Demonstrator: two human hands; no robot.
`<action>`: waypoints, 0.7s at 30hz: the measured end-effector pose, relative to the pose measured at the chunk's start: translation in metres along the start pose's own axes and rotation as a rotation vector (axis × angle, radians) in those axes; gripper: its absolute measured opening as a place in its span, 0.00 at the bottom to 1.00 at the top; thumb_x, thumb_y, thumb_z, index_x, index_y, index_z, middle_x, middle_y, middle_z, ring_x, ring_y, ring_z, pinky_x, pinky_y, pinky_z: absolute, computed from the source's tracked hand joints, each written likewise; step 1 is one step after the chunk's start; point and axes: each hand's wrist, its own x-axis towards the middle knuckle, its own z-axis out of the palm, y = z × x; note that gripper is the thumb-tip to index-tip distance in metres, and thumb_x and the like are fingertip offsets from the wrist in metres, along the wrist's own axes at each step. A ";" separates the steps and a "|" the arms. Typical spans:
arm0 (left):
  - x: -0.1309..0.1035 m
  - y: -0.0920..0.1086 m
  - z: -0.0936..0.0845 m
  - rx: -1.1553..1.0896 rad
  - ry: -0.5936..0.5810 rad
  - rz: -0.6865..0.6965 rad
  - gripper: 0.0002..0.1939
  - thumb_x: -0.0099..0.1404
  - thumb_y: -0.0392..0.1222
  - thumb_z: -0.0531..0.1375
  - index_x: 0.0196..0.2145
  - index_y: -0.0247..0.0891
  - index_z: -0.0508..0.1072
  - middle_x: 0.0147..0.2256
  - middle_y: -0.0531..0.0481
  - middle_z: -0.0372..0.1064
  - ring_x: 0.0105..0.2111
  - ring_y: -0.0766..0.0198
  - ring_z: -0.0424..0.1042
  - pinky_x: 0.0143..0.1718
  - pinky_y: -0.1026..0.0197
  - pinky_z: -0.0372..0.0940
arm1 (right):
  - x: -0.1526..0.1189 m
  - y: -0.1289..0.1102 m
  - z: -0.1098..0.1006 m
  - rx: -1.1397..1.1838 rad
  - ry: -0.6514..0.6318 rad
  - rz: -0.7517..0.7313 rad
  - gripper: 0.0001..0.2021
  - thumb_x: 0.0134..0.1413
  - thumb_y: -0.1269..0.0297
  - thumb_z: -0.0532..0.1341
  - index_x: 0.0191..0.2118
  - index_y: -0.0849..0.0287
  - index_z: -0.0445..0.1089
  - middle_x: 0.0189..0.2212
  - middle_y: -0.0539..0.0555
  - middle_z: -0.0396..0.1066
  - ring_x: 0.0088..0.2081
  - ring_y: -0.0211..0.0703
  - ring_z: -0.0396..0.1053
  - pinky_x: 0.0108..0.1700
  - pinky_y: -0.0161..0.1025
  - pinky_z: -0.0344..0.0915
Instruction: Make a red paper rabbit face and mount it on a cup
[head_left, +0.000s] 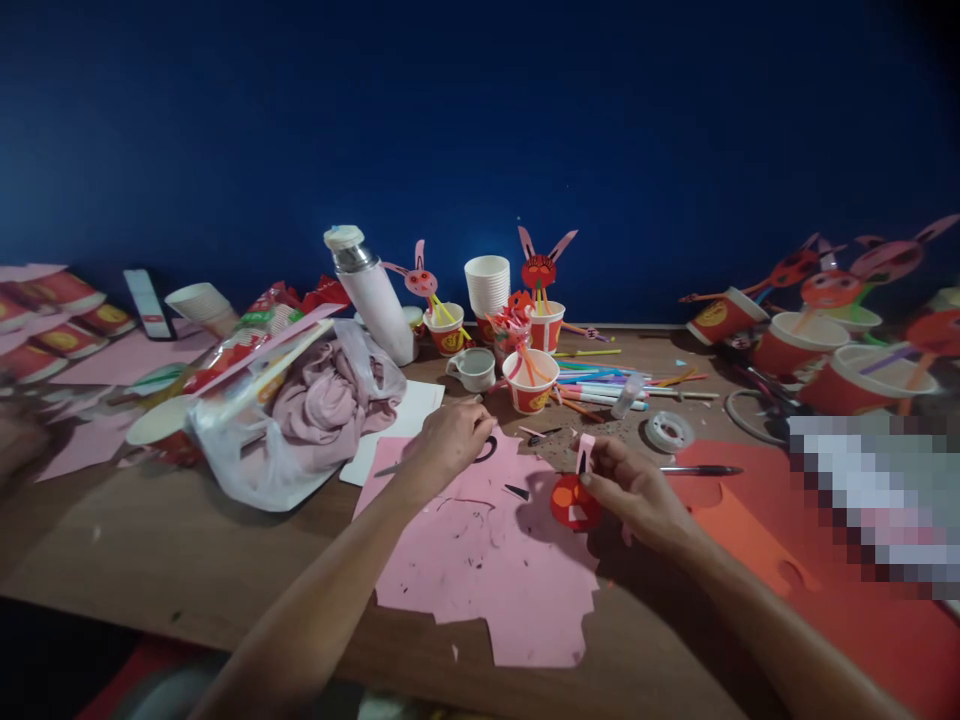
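Red round paper face cutout (pixel 574 503) with a pink paper ear (pixel 585 452) sits pinched in the right hand (pixel 634 490) above the pink paper sheet (pixel 480 560); left hand (pixel 446 440) closes on black-handled scissors (pixel 487 448) on the wooden bench (pixel 187 560); steady fingers would keep the ear aligned.

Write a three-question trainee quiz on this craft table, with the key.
1. True or false: the right hand holds a red paper face with a pink ear.
2. What does the left hand rest on? A) pink sheet B) flask C) tape roll
3. Fill in: the pen lies on the ___ of the right hand.

Key: 1 true; 2 A; 3 right.
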 end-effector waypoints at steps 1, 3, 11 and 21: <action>-0.001 0.001 0.001 -0.001 -0.002 0.002 0.14 0.64 0.39 0.53 0.26 0.36 0.74 0.29 0.47 0.72 0.32 0.60 0.69 0.35 0.61 0.60 | 0.000 0.001 0.000 -0.007 0.021 0.003 0.13 0.47 0.62 0.62 0.40 0.57 0.66 0.29 0.49 0.65 0.31 0.38 0.65 0.31 0.35 0.66; -0.001 0.004 0.004 -0.005 -0.009 0.016 0.15 0.65 0.41 0.52 0.25 0.35 0.73 0.29 0.46 0.72 0.32 0.59 0.69 0.36 0.60 0.59 | 0.001 0.000 -0.002 -0.004 0.094 -0.016 0.14 0.46 0.62 0.63 0.41 0.57 0.65 0.28 0.48 0.65 0.29 0.37 0.64 0.30 0.34 0.65; -0.011 0.016 -0.002 -0.098 -0.212 0.257 0.10 0.63 0.38 0.54 0.28 0.36 0.72 0.30 0.49 0.70 0.34 0.62 0.67 0.35 0.62 0.58 | 0.007 0.000 -0.005 0.089 0.253 -0.081 0.15 0.42 0.61 0.65 0.38 0.56 0.66 0.26 0.48 0.66 0.26 0.36 0.63 0.26 0.32 0.61; -0.029 0.004 0.000 -0.078 -0.353 0.376 0.06 0.57 0.35 0.54 0.34 0.38 0.69 0.37 0.49 0.67 0.39 0.58 0.65 0.38 0.59 0.56 | 0.000 0.000 0.006 -0.031 0.243 -0.041 0.15 0.42 0.59 0.63 0.39 0.57 0.67 0.27 0.48 0.65 0.27 0.37 0.62 0.27 0.33 0.61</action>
